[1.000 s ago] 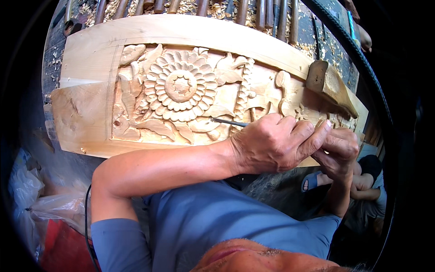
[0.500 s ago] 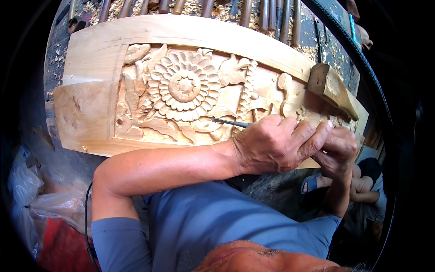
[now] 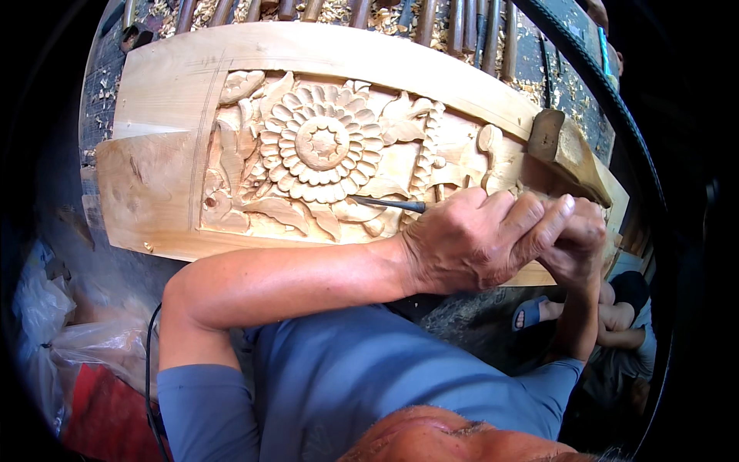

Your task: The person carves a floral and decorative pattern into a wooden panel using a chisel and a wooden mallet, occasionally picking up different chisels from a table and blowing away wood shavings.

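A pale wooden panel [image 3: 146, 177] lies before me, carved in relief with a large round flower [image 3: 322, 144], leaves and stems. My left hand [image 3: 469, 239] is closed around a carving chisel [image 3: 400, 205], its dark metal blade pointing left. The blade's tip meets the wood at the lower edge of the flower's petals. My right hand [image 3: 573, 240] is closed at the rear end of the chisel, against the left hand's fingers. Both hands hide the handle. My left forearm crosses in front of the panel's near edge.
A thick wooden block [image 3: 570, 150] rests on the panel's right part. Several chisel handles [image 3: 427, 21] line the dark bench's far side among wood shavings [image 3: 377, 19]. A dark cord [image 3: 608, 92] curves down the right. Plastic bags [image 3: 46, 316] lie lower left; another person [image 3: 623, 316] is lower right.
The chisel tip has slid a little left along the flower's lower edge. My right hand has lifted slightly, still with the left on the chisel. The view has shifted slightly.
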A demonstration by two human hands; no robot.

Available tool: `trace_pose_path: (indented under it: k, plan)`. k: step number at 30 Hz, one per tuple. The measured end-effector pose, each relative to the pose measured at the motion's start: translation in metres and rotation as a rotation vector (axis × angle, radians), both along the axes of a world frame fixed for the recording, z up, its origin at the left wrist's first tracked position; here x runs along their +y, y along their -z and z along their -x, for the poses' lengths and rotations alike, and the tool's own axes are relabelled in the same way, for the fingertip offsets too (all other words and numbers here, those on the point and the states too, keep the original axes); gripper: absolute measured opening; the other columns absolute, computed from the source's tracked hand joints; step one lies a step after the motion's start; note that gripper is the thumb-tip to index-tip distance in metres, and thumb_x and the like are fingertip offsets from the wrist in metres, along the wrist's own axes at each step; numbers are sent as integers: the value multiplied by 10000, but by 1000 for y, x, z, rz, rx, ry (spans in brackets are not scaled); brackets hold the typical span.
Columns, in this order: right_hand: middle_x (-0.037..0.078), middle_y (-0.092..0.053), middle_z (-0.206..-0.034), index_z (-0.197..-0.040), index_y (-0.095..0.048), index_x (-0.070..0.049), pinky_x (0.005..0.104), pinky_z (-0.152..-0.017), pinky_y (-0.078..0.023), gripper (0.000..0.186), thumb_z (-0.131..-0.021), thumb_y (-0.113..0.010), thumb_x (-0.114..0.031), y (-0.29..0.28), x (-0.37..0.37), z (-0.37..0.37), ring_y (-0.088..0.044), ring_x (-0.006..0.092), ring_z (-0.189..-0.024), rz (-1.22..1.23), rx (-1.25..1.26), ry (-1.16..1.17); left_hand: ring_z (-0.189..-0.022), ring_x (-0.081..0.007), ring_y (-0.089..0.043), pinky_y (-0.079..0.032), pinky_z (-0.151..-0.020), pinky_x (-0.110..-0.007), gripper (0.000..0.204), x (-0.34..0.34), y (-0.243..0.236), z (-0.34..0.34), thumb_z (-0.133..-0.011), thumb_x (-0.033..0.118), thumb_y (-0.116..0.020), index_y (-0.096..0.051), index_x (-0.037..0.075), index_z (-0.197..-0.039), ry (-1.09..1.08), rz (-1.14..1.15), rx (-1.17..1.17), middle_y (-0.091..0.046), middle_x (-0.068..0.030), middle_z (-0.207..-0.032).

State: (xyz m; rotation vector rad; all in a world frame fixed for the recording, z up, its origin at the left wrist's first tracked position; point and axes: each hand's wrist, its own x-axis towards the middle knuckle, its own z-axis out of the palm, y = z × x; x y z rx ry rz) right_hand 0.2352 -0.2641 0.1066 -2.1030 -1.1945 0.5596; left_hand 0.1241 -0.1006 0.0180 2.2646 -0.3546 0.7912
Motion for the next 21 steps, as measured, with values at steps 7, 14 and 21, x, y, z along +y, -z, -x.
trace_pose_path:
  k: [7,14,21]
  plan:
    - [78,-631,-658,-783,-705,-28,346,-529,-480,160,-817,-851,-83,3,-1,1,-645,248,-544,-87,-21,-47,-678,-139,-568,-450,-533,-282,532,3,-1,0,-1012,230,-601,-547,-16,-1480,-6,-79,-67,-638,-87,-1028]
    - [150,-764,-767,-946,-810,40,312,-535,-552,238,-824,-818,-164,5,-34,2,-747,246,-602,-177,153,-111,-934,-206,-685,-547,-781,-330,456,6,-10,8,-1033,263,-580,-583,5,-1409,80,-206,-384,-686,-114,-1194]
    - [121,-791,-866,-1082,-814,63,272,-637,-563,263,-824,-781,97,42,-78,51,-736,162,-695,-174,51,531,-996,-211,-680,-549,-907,-375,388,6,-7,20,-972,248,-612,-660,47,-1300,163,-195,-329,-676,-65,-1126]
